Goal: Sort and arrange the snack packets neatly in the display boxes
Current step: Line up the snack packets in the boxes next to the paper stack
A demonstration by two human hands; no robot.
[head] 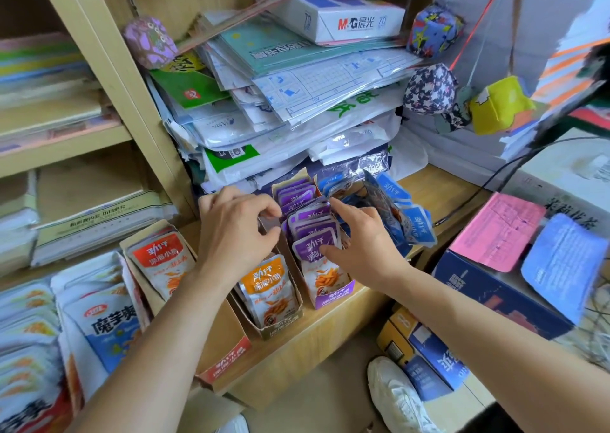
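Head view: step looks like squaring the purple packets (pixel 313 231). Left hand (pixel 234 227) pinches orange box (pixel 284 325) wall; right hand (pixel 363 244) pinches the row thumb-to-forefinger. Next, probably: press flush.

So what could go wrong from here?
The blue packets lean loosely out of their box, so they might spill while the right hand handles the purple packets beside them. The purple box stands near the front edge of the shelf; a hard push could perhaps slide it off.
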